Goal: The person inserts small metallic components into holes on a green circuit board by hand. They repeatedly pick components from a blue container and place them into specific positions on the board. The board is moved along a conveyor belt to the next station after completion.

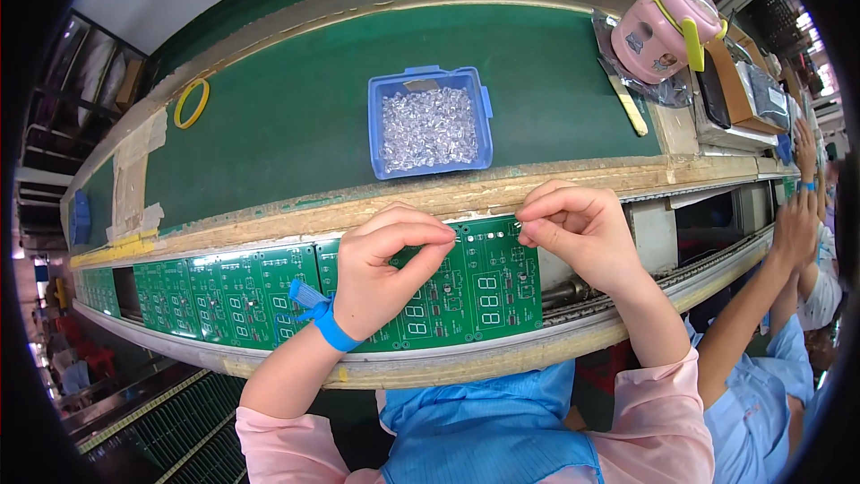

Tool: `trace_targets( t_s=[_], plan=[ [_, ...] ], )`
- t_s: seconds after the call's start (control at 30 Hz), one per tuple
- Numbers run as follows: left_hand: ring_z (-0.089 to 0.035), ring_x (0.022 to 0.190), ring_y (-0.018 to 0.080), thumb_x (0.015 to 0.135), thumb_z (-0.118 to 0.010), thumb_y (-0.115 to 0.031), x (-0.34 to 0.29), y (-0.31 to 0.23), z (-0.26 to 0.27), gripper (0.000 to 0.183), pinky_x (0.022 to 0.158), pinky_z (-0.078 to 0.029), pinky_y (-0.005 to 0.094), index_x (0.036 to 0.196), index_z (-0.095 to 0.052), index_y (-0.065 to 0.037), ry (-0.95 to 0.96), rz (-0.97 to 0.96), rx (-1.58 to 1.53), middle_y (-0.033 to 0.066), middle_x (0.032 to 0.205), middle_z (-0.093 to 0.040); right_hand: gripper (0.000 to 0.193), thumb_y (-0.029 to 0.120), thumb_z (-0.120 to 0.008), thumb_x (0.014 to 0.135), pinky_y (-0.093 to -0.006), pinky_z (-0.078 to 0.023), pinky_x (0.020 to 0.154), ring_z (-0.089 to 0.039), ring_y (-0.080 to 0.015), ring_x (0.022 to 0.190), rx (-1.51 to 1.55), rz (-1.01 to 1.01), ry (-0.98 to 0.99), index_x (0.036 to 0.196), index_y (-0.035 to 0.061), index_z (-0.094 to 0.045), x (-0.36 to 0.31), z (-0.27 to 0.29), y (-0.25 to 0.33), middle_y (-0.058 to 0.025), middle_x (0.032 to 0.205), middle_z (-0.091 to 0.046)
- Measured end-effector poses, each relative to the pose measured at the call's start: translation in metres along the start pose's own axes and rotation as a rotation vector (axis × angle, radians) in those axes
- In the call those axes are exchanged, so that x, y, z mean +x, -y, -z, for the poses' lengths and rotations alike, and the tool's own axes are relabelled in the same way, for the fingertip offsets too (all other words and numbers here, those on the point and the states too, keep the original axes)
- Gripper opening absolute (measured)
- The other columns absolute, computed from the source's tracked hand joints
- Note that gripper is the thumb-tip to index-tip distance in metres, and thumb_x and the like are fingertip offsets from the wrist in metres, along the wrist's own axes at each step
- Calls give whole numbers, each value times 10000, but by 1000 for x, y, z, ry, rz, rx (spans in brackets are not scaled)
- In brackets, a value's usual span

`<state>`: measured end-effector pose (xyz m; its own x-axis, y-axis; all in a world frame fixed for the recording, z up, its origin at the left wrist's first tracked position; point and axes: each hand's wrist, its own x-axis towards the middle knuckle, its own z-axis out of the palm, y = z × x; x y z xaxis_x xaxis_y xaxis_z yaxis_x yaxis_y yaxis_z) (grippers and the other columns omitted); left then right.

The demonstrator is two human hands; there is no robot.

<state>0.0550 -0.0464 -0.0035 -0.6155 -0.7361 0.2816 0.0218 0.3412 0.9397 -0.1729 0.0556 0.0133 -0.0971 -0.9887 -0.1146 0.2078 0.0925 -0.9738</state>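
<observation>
My left hand (387, 260), with a blue band at its wrist, is closed in a pinch over a green circuit board (491, 291). A tiny pale part shows at its fingertips. My right hand (578, 231) pinches a similar tiny part above the board's far right corner; the exact kind is too small to tell. White digit outlines and several small mounted components mark the board. Just beyond my hands, a blue bin (485, 145) holds many small clear parts (428, 125), which look like clear LEDs.
More green boards (206, 296) line the rail to the left. A pink bottle (658, 31) stands at the back right, near a cardboard box (739, 85). A yellow ring (192, 104) lies on the green bench. At the right, a co-worker's arm (761, 291) reaches along the line.
</observation>
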Motion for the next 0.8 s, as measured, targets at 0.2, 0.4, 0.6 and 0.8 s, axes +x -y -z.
trace_targets(
  t_s=[0.2, 0.4, 0.6, 0.8],
  plan=[
    [-693, 846, 201, 787, -749, 58, 0, 0, 1, 131, 734, -550, 295, 894, -744, -17, 11, -5, -1, 102, 916, -727, 167, -61, -646, 914, -262, -568, 846, -681, -130, 932, -3, -73, 28, 1081, -53, -661, 1, -2, 0, -85, 1038, -689],
    [-695, 843, 206, 778, -743, 66, 1, 1, 1, 145, 733, -550, 301, 893, -745, -22, 34, -39, 52, 96, 913, -728, 179, -49, -660, 909, -254, -565, 846, -676, -121, 936, 12, -102, 20, 1089, -52, -656, 1, -3, 3, -79, 1026, -689],
    [-692, 838, 215, 770, -739, 68, 2, 1, 1, 159, 726, -550, 308, 899, -743, -25, 44, -73, 67, 94, 909, -727, 197, -62, -668, 896, -246, -553, 832, -655, -113, 938, -19, -5, 57, 1092, -52, -655, 0, -5, -2, -89, 1052, -677],
    [-689, 830, 223, 763, -738, 69, 2, 2, 2, 169, 718, -546, 314, 902, -740, -27, 50, -96, 92, 94, 902, -724, 148, -82, -659, 889, -263, -534, 840, -641, -119, 955, -24, 38, 87, 1028, -32, -646, 2, -5, -3, -103, 1061, -666]
  ],
)
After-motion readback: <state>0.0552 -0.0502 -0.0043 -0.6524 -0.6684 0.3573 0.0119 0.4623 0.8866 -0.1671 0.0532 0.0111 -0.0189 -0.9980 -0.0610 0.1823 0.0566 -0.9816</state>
